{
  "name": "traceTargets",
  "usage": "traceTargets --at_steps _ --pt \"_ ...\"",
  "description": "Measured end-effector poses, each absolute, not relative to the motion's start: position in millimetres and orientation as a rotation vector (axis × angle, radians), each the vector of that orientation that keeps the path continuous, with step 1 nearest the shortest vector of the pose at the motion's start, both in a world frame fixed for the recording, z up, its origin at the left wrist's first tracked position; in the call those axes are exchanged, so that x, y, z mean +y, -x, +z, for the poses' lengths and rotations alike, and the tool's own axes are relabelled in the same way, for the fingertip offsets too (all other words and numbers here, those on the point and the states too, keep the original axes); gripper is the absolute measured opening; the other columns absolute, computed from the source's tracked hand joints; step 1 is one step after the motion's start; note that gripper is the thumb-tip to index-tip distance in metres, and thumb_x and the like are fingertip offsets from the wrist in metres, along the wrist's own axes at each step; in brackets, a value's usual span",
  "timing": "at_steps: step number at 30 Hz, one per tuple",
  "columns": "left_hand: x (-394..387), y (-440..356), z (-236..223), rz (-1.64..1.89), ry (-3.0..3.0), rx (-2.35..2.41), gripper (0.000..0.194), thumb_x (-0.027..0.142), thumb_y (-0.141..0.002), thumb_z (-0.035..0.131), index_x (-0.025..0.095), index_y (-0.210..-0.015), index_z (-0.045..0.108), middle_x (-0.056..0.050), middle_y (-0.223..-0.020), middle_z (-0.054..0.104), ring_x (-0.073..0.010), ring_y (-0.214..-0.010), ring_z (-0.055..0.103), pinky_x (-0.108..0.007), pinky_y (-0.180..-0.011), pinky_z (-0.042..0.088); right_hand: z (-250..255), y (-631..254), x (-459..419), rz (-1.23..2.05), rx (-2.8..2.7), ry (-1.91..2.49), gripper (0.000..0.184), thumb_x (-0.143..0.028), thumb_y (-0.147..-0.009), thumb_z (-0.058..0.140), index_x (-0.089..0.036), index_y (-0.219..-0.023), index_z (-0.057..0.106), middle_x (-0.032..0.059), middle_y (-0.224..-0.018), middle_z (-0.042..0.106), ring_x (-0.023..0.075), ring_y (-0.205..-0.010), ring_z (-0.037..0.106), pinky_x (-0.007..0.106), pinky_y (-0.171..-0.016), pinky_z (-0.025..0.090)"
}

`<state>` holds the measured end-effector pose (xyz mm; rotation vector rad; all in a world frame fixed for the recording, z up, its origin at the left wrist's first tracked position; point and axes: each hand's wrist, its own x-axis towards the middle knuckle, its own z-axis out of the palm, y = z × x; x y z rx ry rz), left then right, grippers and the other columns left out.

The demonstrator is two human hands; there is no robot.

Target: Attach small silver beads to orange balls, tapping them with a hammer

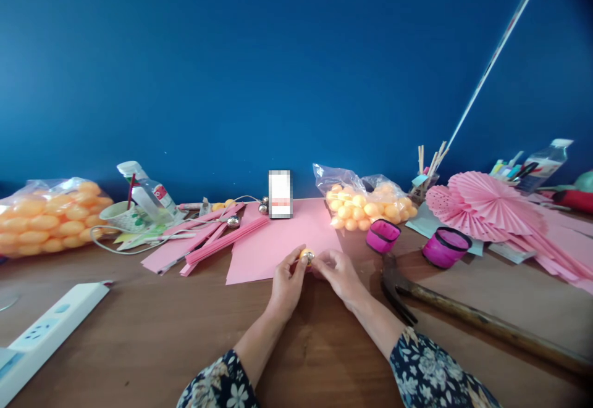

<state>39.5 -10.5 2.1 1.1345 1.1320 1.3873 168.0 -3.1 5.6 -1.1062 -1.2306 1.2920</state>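
Note:
Between my hands, over the near edge of a pink paper sheet (pixel 273 250), is a small orange and silver ball (pixel 306 255). It is orange-yellow at the top with a shiny silver part facing me. The fingers and thumb of my left hand (pixel 288 277) pinch it from the left. My right hand (pixel 341 275) closes on it from the right with bent fingertips, partly hiding that side. Past the hands, a phone (pixel 280 195) with a blurred screen stands upright on the pink paper, with shiny silver balls (pixel 264 205) just left of it.
Clear bags of orange balls stand at left (pixel 50 220) and right of centre (pixel 365 207). Pink folded strips (pixel 227 244) lie left. Magenta bands (pixel 383 235), a wooden-handled hammer (pixel 463 309) and pink paper fans (pixel 486 204) lie right. A power strip (pixel 55 334) is near left.

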Motion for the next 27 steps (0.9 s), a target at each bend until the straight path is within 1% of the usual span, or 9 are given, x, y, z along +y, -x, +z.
traceTargets --at_steps 3,6,10,13,18,23,27 --pt "-10.4 -40.3 3.4 1.360 -1.039 1.046 0.039 0.035 -0.073 0.059 0.018 -0.108 0.059 -0.008 -0.108 0.062 -0.0216 -0.099 0.057 -0.034 -0.088 0.045 7.7 -168.2 -3.6 1.317 -1.221 1.072 0.034 -0.046 -0.065 0.066 -0.015 -0.071 0.055 0.0024 -0.068 0.060 0.0165 -0.067 0.059 0.030 -0.066 0.049" --pt "-10.4 -41.0 4.9 1.352 -0.931 0.981 0.042 0.036 -0.073 0.060 0.017 -0.110 0.058 -0.008 -0.107 0.062 -0.0209 -0.098 0.058 -0.035 -0.088 0.045 8.1 -169.3 -3.2 1.343 -1.238 1.033 0.033 -0.047 -0.069 0.062 -0.016 -0.073 0.055 0.0020 -0.070 0.060 0.0157 -0.069 0.058 0.030 -0.068 0.049" --pt "-11.2 -41.1 8.6 1.347 -0.901 0.958 0.043 0.036 -0.072 0.061 0.016 -0.110 0.058 -0.008 -0.105 0.063 -0.0199 -0.096 0.058 -0.034 -0.089 0.045 6.7 -170.4 -3.0 1.336 -1.252 1.039 0.032 -0.047 -0.072 0.060 -0.015 -0.073 0.055 0.0010 -0.066 0.058 0.0141 -0.065 0.057 0.028 -0.066 0.048" --pt "-11.4 -40.3 11.0 1.348 -0.948 1.003 0.047 0.033 -0.067 0.066 0.016 -0.110 0.058 -0.008 -0.105 0.064 -0.0207 -0.095 0.059 -0.034 -0.088 0.045 5.9 -170.3 -3.6 1.293 -1.293 1.054 0.033 -0.048 -0.072 0.058 -0.015 -0.071 0.055 0.0008 -0.065 0.058 0.0134 -0.064 0.056 0.027 -0.065 0.047" --pt "-10.0 -39.4 11.4 1.363 -1.026 1.064 0.046 0.033 -0.065 0.067 0.014 -0.107 0.059 -0.009 -0.101 0.065 -0.0221 -0.094 0.059 -0.035 -0.086 0.046 7.4 -168.6 -5.4 1.232 -1.367 1.044 0.032 -0.048 -0.073 0.057 -0.016 -0.071 0.055 -0.0002 -0.063 0.059 0.0124 -0.061 0.055 0.025 -0.060 0.045" --pt "-9.6 -39.6 12.1 1.380 -0.860 0.955 0.046 0.034 -0.068 0.065 0.014 -0.108 0.057 -0.009 -0.098 0.065 -0.0184 -0.087 0.061 -0.033 -0.083 0.047 12.3 -168.7 -6.7 1.252 -1.348 1.039 0.028 -0.045 -0.074 0.057 -0.017 -0.075 0.054 0.0001 -0.067 0.059 0.0128 -0.062 0.056 0.026 -0.061 0.047" --pt "-7.1 -38.0 14.9 1.426 -0.664 0.792 0.038 0.036 -0.073 0.061 0.013 -0.103 0.059 -0.007 -0.094 0.064 -0.0149 -0.083 0.061 -0.029 -0.081 0.049 12.6 -170.6 -4.8 1.207 -1.284 1.076 0.030 -0.047 -0.073 0.057 -0.017 -0.074 0.054 -0.0008 -0.061 0.057 0.0130 -0.058 0.055 0.026 -0.058 0.047"
